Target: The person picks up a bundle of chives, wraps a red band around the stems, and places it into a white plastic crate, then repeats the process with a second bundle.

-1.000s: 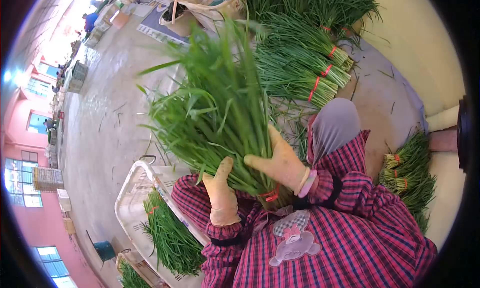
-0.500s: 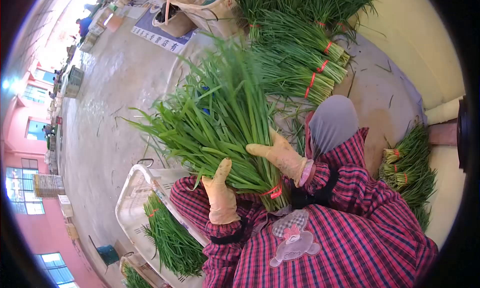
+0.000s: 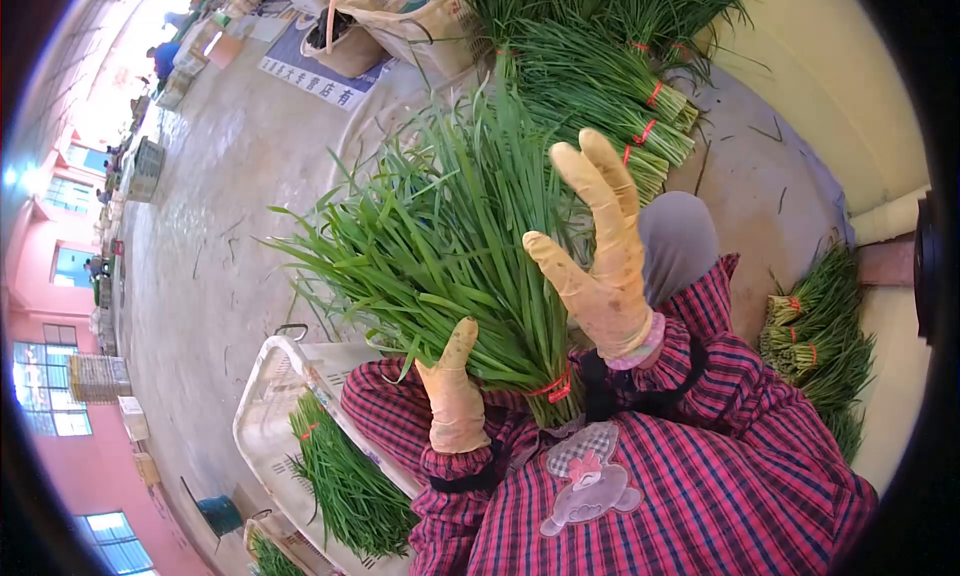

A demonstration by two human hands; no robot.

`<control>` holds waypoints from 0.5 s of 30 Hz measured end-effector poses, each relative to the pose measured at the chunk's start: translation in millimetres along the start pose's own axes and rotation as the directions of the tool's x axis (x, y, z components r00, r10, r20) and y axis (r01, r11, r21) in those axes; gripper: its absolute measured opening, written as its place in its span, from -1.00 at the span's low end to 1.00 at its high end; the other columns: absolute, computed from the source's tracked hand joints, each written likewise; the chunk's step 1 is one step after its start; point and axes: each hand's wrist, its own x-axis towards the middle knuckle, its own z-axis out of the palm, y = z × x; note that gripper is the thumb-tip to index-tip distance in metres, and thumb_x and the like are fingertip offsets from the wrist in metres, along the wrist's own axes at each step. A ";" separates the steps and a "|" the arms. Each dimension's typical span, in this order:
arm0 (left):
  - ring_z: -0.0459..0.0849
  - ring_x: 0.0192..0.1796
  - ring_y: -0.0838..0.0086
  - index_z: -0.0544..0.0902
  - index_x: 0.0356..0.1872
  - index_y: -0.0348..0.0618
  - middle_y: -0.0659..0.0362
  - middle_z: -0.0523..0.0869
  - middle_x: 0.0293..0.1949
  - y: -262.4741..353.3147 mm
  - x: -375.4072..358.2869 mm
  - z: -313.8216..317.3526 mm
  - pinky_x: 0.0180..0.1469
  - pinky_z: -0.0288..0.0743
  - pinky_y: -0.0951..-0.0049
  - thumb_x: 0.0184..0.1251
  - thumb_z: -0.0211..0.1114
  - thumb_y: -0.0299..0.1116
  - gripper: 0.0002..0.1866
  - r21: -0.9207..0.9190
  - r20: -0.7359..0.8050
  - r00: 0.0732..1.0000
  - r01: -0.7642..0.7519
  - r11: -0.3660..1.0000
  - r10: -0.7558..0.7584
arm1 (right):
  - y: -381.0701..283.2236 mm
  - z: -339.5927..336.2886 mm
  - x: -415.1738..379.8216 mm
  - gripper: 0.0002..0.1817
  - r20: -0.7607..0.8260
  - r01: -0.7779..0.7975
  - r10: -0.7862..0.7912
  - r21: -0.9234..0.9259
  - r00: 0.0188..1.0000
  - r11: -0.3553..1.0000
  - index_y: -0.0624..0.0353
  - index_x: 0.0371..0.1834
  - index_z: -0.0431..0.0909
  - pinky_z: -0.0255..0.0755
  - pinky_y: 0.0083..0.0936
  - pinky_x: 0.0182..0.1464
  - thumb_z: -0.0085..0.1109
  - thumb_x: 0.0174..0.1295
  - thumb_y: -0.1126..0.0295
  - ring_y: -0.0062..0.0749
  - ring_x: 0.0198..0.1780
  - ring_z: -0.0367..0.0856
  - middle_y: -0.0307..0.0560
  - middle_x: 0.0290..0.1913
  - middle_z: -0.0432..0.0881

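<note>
A large bunch of garlic chives (image 3: 450,236) fans out over my lap, leaf tips pointing away from me. A red band (image 3: 552,386) ties its stem end, which rests against my plaid apron. My left hand (image 3: 456,396), in a cream rubber glove, supports the bunch from the left side. Its thumb shows on top of the leaves, while its fingers are hidden behind them. My right hand (image 3: 605,256), gloved alike, is raised just right of the bunch. Its fingers are spread and nothing is in them.
Several red-banded chive bunches (image 3: 610,106) lie at upper right, with more (image 3: 815,346) by the wall at right. A white plastic crate (image 3: 255,406) holding chives (image 3: 350,486) stands at lower left. Baskets (image 3: 410,26) and a blue printed sheet (image 3: 310,71) are at the top.
My right hand has let go of the leaves and risen, with its fingers opening out. The bunch has tilted slightly, and my left hand has barely moved.
</note>
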 end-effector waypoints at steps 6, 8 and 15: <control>0.69 -0.01 0.43 0.51 0.18 -0.30 0.12 0.67 0.01 -3.2 -2.7 0.9 0.08 0.62 0.47 0.20 0.39 -0.63 -0.51 -0.016 -0.021 1.000 0.021 1.000 -0.021 | -7.9 17.3 14.3 -0.72 0.344 0.215 -0.169 -0.099 0.924 0.972 -0.04 -0.17 0.70 0.32 -0.21 0.16 0.35 0.07 0.16 -0.14 0.13 0.49 -0.13 0.02 0.60; 0.69 -0.01 0.43 0.51 0.18 -0.29 0.13 0.67 0.01 -3.1 -4.1 -3.8 0.09 0.62 0.47 0.20 0.37 -0.65 -0.51 0.003 -0.062 0.996 0.059 0.998 -0.058 | 0.8 26.7 14.4 -0.68 0.400 0.204 -0.120 -0.173 0.908 0.964 -0.02 -0.17 0.71 0.29 -0.18 0.17 0.35 0.02 0.11 -0.12 0.10 0.49 -0.13 0.01 0.59; 0.67 0.01 0.40 0.52 0.18 -0.25 0.14 0.67 0.03 -5.9 -2.4 -18.0 0.08 0.60 0.37 0.17 0.39 -0.63 -0.50 -0.033 0.014 0.989 0.150 0.988 -0.150 | 12.2 41.3 32.0 -0.80 0.527 0.135 -0.047 -0.129 0.848 0.982 -0.10 -0.40 0.76 0.31 -0.18 0.11 0.36 -0.03 0.11 -0.14 0.05 0.51 -0.14 -0.11 0.62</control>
